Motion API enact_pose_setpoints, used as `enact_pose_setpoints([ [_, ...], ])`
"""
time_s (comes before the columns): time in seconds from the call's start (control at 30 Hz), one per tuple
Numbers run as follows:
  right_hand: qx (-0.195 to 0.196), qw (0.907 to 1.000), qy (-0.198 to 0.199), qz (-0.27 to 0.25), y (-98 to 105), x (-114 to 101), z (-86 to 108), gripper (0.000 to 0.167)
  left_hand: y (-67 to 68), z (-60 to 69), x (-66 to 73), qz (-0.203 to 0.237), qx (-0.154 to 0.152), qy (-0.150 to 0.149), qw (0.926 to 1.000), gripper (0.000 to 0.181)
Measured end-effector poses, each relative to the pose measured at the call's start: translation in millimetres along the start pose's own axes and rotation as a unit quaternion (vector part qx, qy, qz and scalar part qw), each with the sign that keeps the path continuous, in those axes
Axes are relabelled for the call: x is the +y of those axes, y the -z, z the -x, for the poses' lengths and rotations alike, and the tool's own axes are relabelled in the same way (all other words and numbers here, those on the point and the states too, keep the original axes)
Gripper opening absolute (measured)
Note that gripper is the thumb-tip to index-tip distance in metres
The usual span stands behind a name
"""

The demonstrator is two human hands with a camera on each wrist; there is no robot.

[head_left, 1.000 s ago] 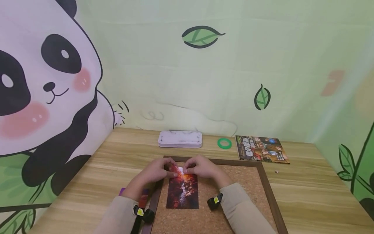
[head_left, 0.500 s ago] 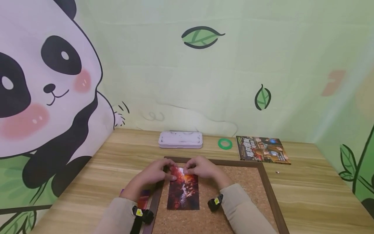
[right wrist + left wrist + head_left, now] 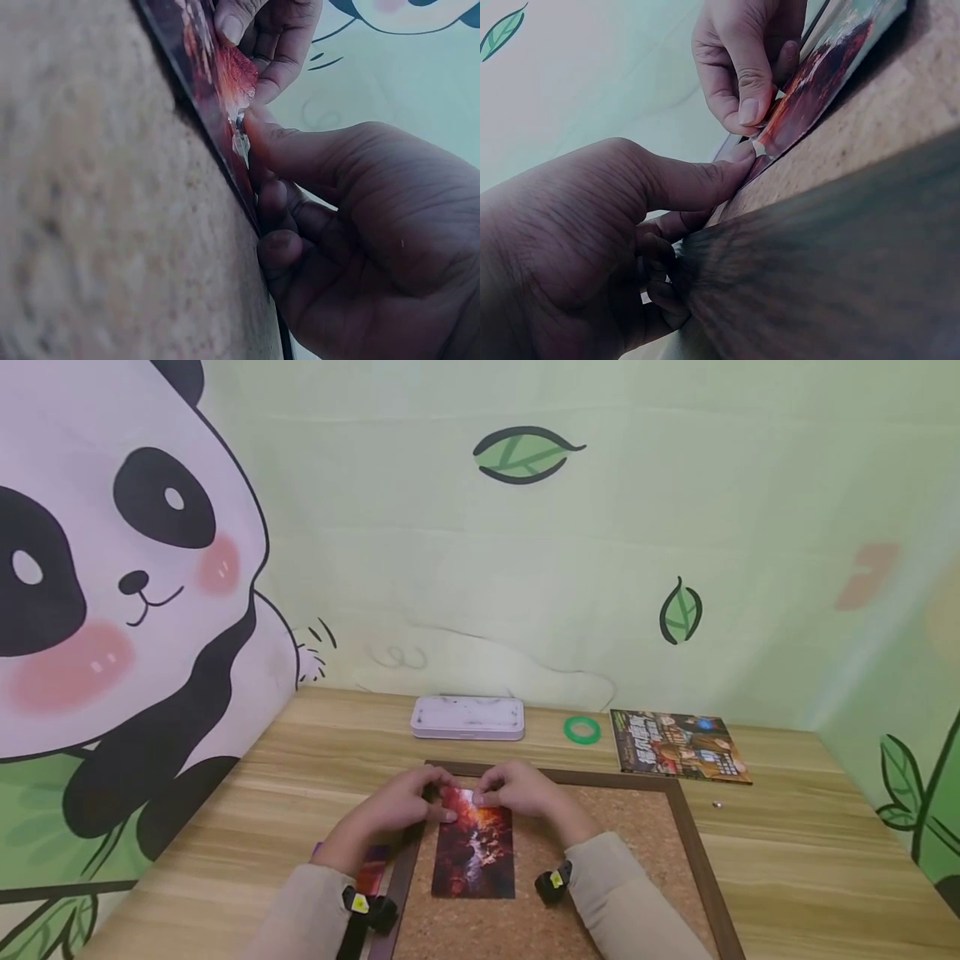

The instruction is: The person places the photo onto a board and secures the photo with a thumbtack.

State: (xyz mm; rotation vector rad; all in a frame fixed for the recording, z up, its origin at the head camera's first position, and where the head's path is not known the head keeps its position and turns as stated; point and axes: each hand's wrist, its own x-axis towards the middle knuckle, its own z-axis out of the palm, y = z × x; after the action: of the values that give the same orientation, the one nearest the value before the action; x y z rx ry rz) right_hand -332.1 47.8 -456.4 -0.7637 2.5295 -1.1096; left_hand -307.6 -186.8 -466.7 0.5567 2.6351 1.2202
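A picture card with a red, fiery scene lies on a cork board in a brown frame, near the board's upper left. My left hand pinches the card's top left edge between thumb and fingers; in the left wrist view its thumb lies on the card's face. At the top edge my right hand holds a small clear, shiny thing like a pushpin against the card, its thumb pressing there. The fingertips partly hide this small thing.
Behind the board lie a pale tin case, a green tape ring and a colourful booklet. A tiny shiny object sits right of the frame. Another purple-red card lies under the left forearm.
Both hands stay at the card's top edge with almost no movement. The whole head view shifts slightly.
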Motion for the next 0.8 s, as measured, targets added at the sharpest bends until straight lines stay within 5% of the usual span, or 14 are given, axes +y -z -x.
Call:
enact_pose_setpoints([
  [0.8, 0.043, 0.9985, -0.031, -0.007, -1.1, -0.3, -2.6, 0.010, 1.1, 1.0, -1.1, 0.009, 0.001, -0.008, 0.9999, 0.036],
])
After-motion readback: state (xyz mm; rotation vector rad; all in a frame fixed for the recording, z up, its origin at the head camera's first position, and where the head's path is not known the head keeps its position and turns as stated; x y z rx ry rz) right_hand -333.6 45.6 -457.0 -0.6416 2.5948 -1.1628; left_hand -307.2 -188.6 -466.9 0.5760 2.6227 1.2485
